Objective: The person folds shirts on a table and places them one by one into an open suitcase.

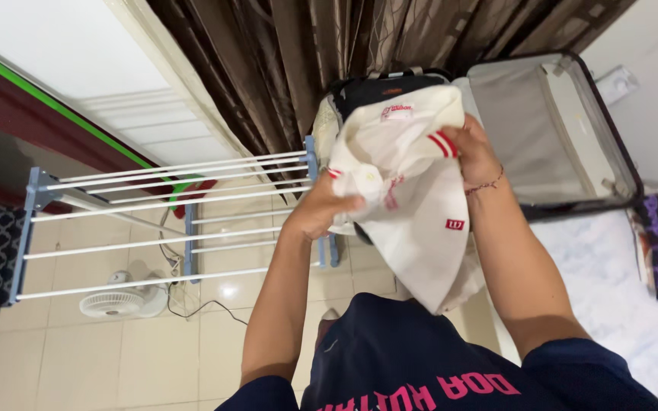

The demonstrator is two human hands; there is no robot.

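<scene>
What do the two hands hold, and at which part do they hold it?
Both hold one white shirt with red trim. The left hand grips bunched fabric at its side; the right hand grips the red-striped sleeve cuff.

Both bare arms are raised in front of the chest, bent at the elbows, with the forearms angled upward and inward. The left hand [320, 211] is held lower, its fingers [344, 204] curled shut in a grasp, the knuckles turned toward the camera. The right hand [472, 152] is lifted higher, the wrist bent inward; its fingers seem to be pinched closed, though they are mostly hidden.
</scene>
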